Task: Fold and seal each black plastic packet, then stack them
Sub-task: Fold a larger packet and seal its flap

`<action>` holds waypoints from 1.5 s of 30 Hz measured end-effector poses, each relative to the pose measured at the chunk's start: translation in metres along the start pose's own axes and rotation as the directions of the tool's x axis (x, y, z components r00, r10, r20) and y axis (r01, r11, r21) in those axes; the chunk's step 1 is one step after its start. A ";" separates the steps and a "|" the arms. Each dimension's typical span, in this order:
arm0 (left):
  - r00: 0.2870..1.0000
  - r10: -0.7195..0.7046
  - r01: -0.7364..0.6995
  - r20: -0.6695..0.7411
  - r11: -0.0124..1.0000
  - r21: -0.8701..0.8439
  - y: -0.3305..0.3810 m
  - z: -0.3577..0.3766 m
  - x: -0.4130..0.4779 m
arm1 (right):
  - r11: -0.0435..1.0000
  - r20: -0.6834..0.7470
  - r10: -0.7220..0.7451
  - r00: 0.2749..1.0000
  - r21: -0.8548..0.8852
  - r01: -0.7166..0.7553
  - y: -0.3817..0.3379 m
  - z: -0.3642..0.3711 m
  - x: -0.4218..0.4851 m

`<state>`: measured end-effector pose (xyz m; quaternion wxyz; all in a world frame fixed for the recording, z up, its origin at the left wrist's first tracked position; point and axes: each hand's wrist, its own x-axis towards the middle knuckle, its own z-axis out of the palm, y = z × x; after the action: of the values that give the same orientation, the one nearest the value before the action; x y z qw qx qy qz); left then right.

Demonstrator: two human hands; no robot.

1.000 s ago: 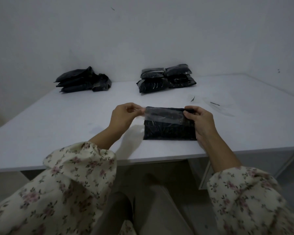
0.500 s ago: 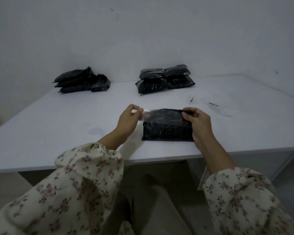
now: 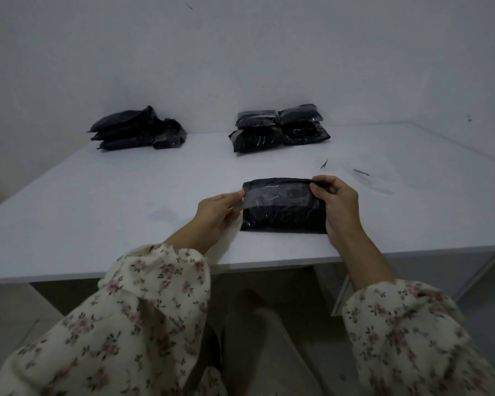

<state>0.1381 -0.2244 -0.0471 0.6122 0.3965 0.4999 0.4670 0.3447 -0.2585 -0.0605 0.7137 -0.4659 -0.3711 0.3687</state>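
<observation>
The black packet point(image 3: 283, 221) lies on the white table point(image 3: 97, 210), near its near edge and a little right of the middle, between the two hands. One second ago the clear flap point(image 3: 277, 197) stands stretched and pale above the far part of the packet, held up in the air. Now it comes down and lies across the top face of the packet, darker, because the black shows through it.

The left hand point(image 3: 215, 215) pinches the left end of the flap between thumb and fingers, just beside the left edge of the packet. The right hand point(image 3: 340, 207) pinches the far right corner, with the palm along the right side of the packet. So both hands are grasping and neither is released.

I judge that the fold is made and the sealing is in progress: the flap is laid down but not yet pressed flat, and whether it already sticks I cannot tell. The next move probably needs a smoothing along the flap.

Far in the middle the stack of finished packets point(image 3: 277, 130) waits for this one. Far left is a loose pile of packets point(image 3: 135, 131), which seem still open. Thin scraps point(image 3: 361, 172) lie to the right.
</observation>
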 end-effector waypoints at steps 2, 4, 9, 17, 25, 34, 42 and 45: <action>1.000 -0.027 0.028 0.004 0.999 -0.017 0.001 0.000 0.001 | 1.000 0.001 0.000 1.000 0.006 0.000 0.000 0.000 0.000; 0.997 -0.071 0.071 -0.001 0.997 -0.043 0.003 0.001 0.002 | 1.000 0.001 0.003 1.000 0.016 -0.003 -0.001 0.001 -0.001; 0.987 -0.159 0.161 0.022 0.981 -0.106 0.003 -0.001 0.007 | 0.999 0.002 0.020 1.000 0.034 -0.020 -0.002 0.001 -0.001; 0.965 -0.180 0.215 0.192 0.960 -0.182 0.000 -0.005 0.009 | 0.988 0.023 0.086 0.996 0.123 -0.088 -0.004 0.002 -0.001; 0.919 -0.165 0.282 0.359 0.910 -0.305 0.003 0.000 -0.002 | 0.981 0.022 0.094 0.995 0.170 -0.096 -0.007 0.004 -0.004; 0.973 -0.075 0.143 0.219 0.940 -0.310 0.006 0.013 -0.009 | 0.984 0.014 0.082 0.997 0.160 -0.083 -0.007 0.006 -0.004; 0.990 -0.133 0.136 0.038 0.897 -0.421 0.001 0.016 -0.008 | 0.985 -0.050 0.087 0.995 0.156 -0.078 -0.003 0.006 -0.001; 0.995 -0.032 0.064 0.099 0.939 -0.339 0.001 0.017 -0.011 | 0.986 -0.085 0.085 0.993 0.150 -0.071 -0.001 0.006 0.000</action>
<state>0.1541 -0.2352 -0.0401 0.7051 0.2931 0.3924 0.5128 0.3395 -0.2560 -0.0573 0.7471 -0.4426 -0.2916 0.4010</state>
